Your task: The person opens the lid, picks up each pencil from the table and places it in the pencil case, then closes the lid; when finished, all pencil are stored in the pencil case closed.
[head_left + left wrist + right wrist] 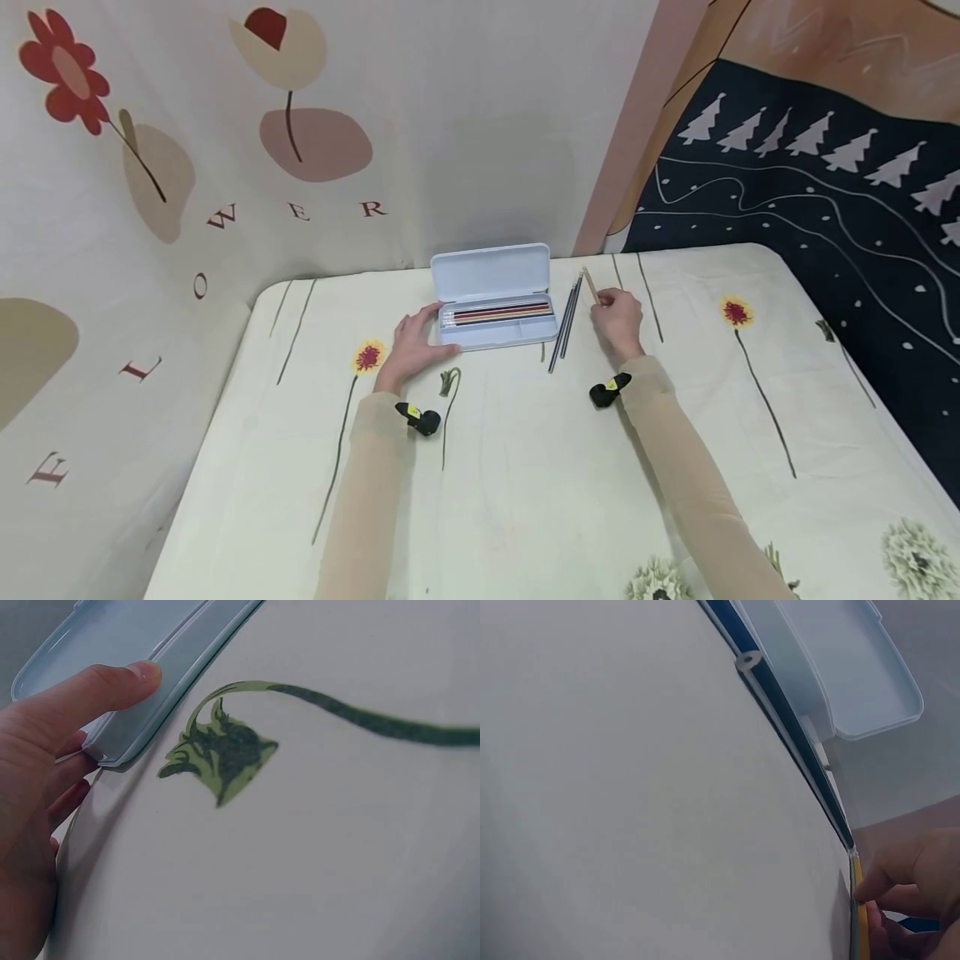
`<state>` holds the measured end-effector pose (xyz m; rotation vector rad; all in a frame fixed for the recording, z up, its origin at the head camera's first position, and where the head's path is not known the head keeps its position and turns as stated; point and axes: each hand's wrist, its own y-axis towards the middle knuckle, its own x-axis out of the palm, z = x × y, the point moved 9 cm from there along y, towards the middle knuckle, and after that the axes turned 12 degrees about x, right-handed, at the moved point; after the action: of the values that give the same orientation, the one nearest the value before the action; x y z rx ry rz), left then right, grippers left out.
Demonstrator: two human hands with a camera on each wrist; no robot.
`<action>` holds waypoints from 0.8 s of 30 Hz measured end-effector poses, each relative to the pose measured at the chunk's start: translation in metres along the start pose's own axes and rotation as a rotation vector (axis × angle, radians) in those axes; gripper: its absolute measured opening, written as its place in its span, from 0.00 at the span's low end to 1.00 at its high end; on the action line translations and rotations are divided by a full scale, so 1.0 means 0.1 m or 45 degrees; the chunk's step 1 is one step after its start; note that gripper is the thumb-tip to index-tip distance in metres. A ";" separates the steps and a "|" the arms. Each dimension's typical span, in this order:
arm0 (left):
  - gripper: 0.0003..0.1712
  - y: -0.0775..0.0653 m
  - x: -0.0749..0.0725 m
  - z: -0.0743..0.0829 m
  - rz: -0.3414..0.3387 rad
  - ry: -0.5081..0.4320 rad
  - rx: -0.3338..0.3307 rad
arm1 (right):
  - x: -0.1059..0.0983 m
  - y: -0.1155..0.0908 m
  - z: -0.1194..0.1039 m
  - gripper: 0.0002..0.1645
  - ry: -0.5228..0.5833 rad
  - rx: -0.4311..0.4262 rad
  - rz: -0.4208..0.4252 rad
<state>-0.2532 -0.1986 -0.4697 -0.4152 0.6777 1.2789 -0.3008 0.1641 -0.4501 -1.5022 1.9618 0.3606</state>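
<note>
A light blue pencil case lies open on the table, its lid tilted up at the back. Several coloured pencils lie side by side inside it. My left hand grips the case's left end, the thumb on the front corner and the other fingers along the side, as the left wrist view also shows. To the right of the case, dark blue pencils lie on the cloth. Just beyond them my right hand pinches a yellow pencil near the table surface.
A cream tablecloth printed with flowers and stems covers the table. Behind its back edge hangs a pale curtain with printed flowers and letters. At the right is a dark blue fabric with white trees.
</note>
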 end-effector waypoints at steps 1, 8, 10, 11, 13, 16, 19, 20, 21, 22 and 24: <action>0.52 0.00 0.00 0.00 0.002 0.001 0.000 | -0.01 0.00 0.01 0.19 -0.004 0.009 0.004; 0.53 0.00 0.02 -0.01 0.004 0.000 0.007 | -0.07 0.01 0.07 0.18 -0.044 0.048 0.038; 0.53 0.01 0.03 -0.01 0.001 0.004 0.014 | -0.09 0.01 0.09 0.17 -0.042 0.051 0.053; 0.53 0.01 0.03 -0.01 0.000 0.008 0.017 | -0.10 0.01 0.10 0.17 -0.033 0.053 0.061; 0.53 0.01 0.03 -0.01 -0.002 0.010 0.019 | -0.13 0.02 0.12 0.16 -0.016 0.051 0.077; 0.53 0.00 0.03 -0.01 0.000 0.004 0.010 | -0.18 0.01 0.13 0.16 0.027 0.041 0.098; 0.52 0.00 0.02 -0.01 0.002 -0.003 -0.003 | -0.24 0.00 0.15 0.16 0.061 0.029 0.118; 0.52 0.00 0.01 -0.02 0.003 -0.004 -0.007 | -0.26 0.00 0.16 0.15 0.076 0.030 0.122; 0.52 0.00 0.01 -0.02 0.002 -0.001 -0.008 | -0.27 0.00 0.17 0.15 0.084 0.033 0.124; 0.52 0.00 0.01 -0.02 0.002 0.002 -0.009 | -0.28 0.00 0.18 0.15 0.088 0.036 0.126; 0.52 0.00 0.00 -0.02 0.001 0.003 -0.012 | -0.29 0.00 0.18 0.14 0.098 0.035 0.121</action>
<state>-0.2532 -0.1998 -0.4709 -0.4246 0.6741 1.2828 -0.2906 0.1967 -0.4459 -1.4281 2.0956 0.3194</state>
